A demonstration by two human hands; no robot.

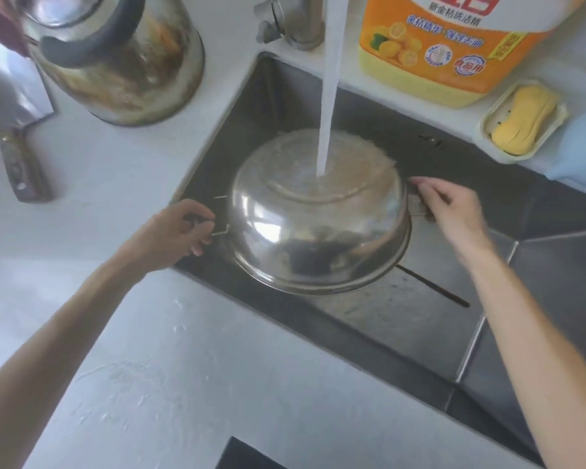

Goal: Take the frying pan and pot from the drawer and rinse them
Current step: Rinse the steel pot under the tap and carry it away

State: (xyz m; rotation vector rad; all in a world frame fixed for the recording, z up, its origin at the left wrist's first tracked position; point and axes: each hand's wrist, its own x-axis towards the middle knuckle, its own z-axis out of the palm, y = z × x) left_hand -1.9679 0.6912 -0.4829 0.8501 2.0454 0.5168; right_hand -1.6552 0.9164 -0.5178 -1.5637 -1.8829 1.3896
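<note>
A shiny steel pot is held upside down over the dark sink. A stream of water from the tap falls on its upturned base and spreads across it. My left hand grips the wire handle on the pot's left side. My right hand holds the handle on its right side. No frying pan is in view.
A worn steel kettle stands on the white counter at the back left, with a cleaver left of it. Behind the sink are an orange detergent bottle and a yellow soap bar in its dish.
</note>
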